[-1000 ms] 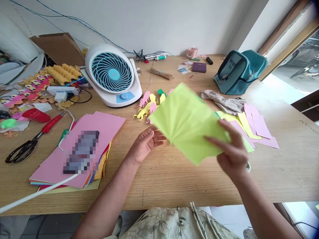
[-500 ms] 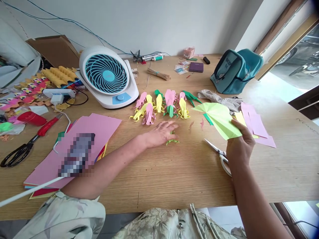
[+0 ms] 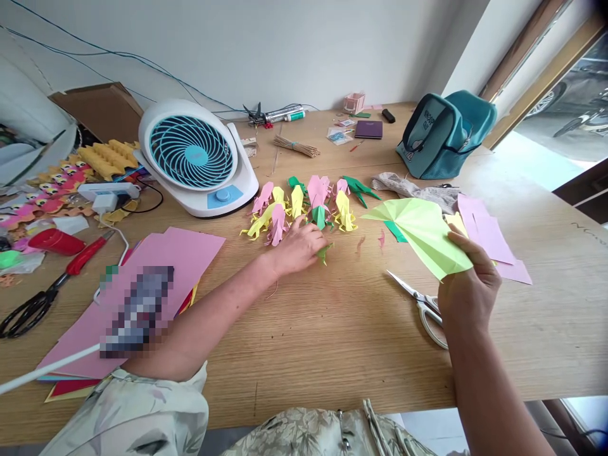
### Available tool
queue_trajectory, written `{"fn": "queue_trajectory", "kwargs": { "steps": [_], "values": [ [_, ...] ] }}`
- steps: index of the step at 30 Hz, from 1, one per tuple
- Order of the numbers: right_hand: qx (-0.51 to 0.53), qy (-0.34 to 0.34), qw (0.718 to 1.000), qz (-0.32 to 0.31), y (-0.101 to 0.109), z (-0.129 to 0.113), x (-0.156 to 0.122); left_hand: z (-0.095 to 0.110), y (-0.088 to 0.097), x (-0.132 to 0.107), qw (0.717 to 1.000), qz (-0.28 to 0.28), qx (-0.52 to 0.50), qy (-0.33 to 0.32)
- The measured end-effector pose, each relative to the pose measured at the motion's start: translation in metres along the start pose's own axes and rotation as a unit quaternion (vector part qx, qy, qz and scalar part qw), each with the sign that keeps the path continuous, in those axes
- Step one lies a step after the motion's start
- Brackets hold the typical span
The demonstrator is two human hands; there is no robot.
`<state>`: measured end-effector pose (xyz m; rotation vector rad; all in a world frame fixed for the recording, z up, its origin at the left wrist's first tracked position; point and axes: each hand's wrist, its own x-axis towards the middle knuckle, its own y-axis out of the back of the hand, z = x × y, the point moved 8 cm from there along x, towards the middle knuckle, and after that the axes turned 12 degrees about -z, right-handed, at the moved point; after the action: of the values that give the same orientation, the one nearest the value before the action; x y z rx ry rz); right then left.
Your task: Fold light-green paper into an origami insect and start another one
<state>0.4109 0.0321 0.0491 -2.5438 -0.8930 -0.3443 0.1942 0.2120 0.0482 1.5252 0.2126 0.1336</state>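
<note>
The right hand (image 3: 469, 294) pinches a creased lime-green paper sheet (image 3: 420, 227) toward the wooden table (image 3: 304, 354)'s right edge; left hand (image 3: 300, 248), grip unclear from here, half-hides a green folded-paper figure (image 3: 323, 254).

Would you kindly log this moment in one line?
left hand: partly covers lime figure | right hand: holds lime sheet | white scissors: on table

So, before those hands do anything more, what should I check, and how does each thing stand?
1. Right hand holding the light green sheet: ok, pinched near its edge.
2. Sheet lying flat: not ok, it is creased and curved in the air.
3. Left hand gripping the small green paper piece: cannot tell, the fingers hide part of it.
4. Left hand clear of the paper figures: cannot tell, they overlap in this view.
5. Scissors resting on the table: ok.
</note>
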Motion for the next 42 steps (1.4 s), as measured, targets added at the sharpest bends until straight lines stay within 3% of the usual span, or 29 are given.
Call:
{"fn": "queue_trajectory", "kwargs": {
  "steps": [8, 16, 20, 22, 24, 25, 28, 31, 33, 35, 37, 42],
  "values": [
    [-0.017, -0.015, 1.000, -0.019, -0.003, -0.002, -0.003, -0.026, 0.004, -0.004, 0.998, 0.007, 0.008, 0.064],
    [-0.028, -0.029, 0.999, -0.033, -0.004, -0.002, -0.005, -0.041, -0.008, -0.002, 0.994, -0.027, -0.006, 0.109],
    [-0.033, -0.039, 0.997, -0.051, -0.009, -0.006, -0.006, -0.039, -0.001, -0.029, 0.982, 0.044, -0.070, 0.168],
    [-0.028, -0.052, 0.996, -0.063, -0.012, -0.005, -0.009, -0.030, 0.000, -0.048, 0.961, 0.097, -0.168, 0.196],
    [-0.008, -0.080, 0.993, -0.088, -0.017, -0.001, -0.013, -0.015, -0.007, -0.062, 0.911, 0.131, -0.341, 0.190],
    [0.010, -0.098, 0.989, -0.110, -0.021, 0.002, -0.016, -0.006, -0.014, -0.066, 0.871, 0.135, -0.437, 0.177],
    [0.048, -0.144, 0.967, -0.206, -0.037, 0.010, -0.027, 0.018, -0.036, -0.072, 0.731, 0.123, -0.650, 0.166],
    [0.035, -0.138, 0.937, -0.320, -0.056, 0.010, -0.039, 0.033, -0.053, -0.074, 0.568, 0.116, -0.804, 0.130],
    [0.006, -0.123, 0.911, -0.395, -0.067, 0.009, -0.047, 0.038, -0.061, -0.076, 0.490, 0.107, -0.859, 0.102],
    [-0.024, -0.118, 0.881, -0.457, -0.076, 0.012, -0.054, 0.039, -0.065, -0.079, 0.466, 0.111, -0.872, 0.096],
    [-0.042, -0.114, 0.858, -0.499, -0.081, 0.015, -0.060, 0.034, -0.067, -0.085, 0.468, 0.140, -0.866, 0.109],
    [-0.104, -0.084, 0.818, -0.559, -0.087, 0.020, -0.067, 0.010, -0.069, -0.104, 0.442, 0.237, -0.847, 0.177]
  ]
}}
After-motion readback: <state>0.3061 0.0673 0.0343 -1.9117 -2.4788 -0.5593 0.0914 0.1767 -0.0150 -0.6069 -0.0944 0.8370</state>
